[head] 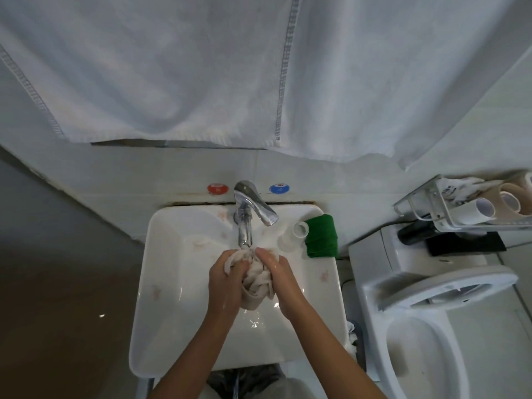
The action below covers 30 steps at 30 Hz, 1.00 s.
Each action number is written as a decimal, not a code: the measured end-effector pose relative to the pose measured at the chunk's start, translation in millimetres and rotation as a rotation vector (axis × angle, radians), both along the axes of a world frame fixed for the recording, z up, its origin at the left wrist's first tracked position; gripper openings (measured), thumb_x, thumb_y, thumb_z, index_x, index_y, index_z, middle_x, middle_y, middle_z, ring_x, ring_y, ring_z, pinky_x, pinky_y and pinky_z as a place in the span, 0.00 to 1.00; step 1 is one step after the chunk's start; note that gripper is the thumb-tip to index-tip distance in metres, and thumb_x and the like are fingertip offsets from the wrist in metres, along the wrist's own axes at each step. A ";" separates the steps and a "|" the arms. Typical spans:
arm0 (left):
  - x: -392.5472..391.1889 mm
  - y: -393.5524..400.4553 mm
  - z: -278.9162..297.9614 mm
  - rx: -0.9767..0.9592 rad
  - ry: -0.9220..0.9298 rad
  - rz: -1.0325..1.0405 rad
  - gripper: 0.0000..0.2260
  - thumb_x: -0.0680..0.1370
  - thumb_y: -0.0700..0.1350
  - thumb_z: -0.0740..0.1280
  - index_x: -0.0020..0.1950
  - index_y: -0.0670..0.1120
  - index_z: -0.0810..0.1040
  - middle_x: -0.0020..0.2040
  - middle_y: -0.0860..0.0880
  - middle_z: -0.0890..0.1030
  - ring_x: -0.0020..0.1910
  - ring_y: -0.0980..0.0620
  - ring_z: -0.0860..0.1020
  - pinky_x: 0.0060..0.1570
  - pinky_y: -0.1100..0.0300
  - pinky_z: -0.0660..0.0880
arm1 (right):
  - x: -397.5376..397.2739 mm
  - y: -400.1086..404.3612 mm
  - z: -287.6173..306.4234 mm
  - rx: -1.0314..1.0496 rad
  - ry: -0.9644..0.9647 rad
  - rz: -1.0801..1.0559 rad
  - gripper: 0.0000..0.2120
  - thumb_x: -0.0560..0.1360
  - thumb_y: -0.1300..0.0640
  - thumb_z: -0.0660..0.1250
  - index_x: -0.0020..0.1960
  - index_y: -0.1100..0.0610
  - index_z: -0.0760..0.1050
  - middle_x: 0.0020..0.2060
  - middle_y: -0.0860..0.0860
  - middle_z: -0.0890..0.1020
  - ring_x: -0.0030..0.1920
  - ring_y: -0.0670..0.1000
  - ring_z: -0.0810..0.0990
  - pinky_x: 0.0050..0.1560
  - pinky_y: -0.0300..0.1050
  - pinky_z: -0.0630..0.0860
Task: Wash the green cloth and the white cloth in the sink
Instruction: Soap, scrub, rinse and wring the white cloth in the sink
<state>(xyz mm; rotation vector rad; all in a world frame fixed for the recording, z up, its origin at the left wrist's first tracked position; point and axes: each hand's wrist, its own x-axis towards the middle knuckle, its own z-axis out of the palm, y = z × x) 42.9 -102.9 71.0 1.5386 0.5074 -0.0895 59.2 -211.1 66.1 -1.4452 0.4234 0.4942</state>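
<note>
The white cloth (257,279) is bunched up and wet between both my hands, over the middle of the white sink (161,283), just below the chrome tap (245,217). My left hand (227,280) grips its left side with curled fingers. My right hand (277,276) grips its right side. Part of the cloth hangs down below my palms. The green cloth (321,236) lies folded on the sink's back right rim, away from both hands.
A clear plastic cup (292,236) lies beside the green cloth. Red (218,188) and blue (279,188) knobs flank the tap. White towels (201,67) hang above. A toilet (426,312) stands right, with a wire rack (466,205) of paper rolls above it.
</note>
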 end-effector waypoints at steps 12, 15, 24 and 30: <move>7.1 6.8 8.7 0.236 0.000 0.090 0.18 0.77 0.53 0.66 0.64 0.51 0.68 0.55 0.52 0.73 0.48 0.57 0.76 0.39 0.69 0.71 | -7.9 30.9 9.2 0.069 -0.137 -0.184 0.26 0.68 0.47 0.68 0.66 0.45 0.72 0.58 0.46 0.80 0.58 0.49 0.80 0.54 0.45 0.80; -4.8 1.2 14.1 0.323 -0.108 0.122 0.26 0.75 0.61 0.63 0.68 0.48 0.67 0.59 0.53 0.68 0.49 0.60 0.73 0.43 0.71 0.71 | -2.0 45.6 12.6 0.056 -0.121 -0.280 0.21 0.68 0.46 0.67 0.57 0.56 0.77 0.51 0.55 0.82 0.54 0.56 0.82 0.53 0.51 0.81; 3.5 19.0 18.7 0.411 -0.090 0.150 0.17 0.75 0.61 0.56 0.50 0.51 0.75 0.44 0.57 0.78 0.42 0.57 0.77 0.40 0.67 0.71 | 7.2 79.8 25.6 0.047 -0.004 -0.268 0.11 0.76 0.48 0.66 0.41 0.54 0.75 0.37 0.50 0.81 0.42 0.51 0.81 0.50 0.50 0.79; 8.0 30.5 0.6 0.366 -0.049 0.111 0.16 0.80 0.43 0.62 0.31 0.50 0.74 0.30 0.54 0.77 0.31 0.57 0.77 0.33 0.62 0.72 | 7.5 90.9 5.3 -0.152 0.158 -0.232 0.12 0.74 0.53 0.63 0.33 0.55 0.68 0.28 0.52 0.72 0.33 0.51 0.74 0.38 0.44 0.70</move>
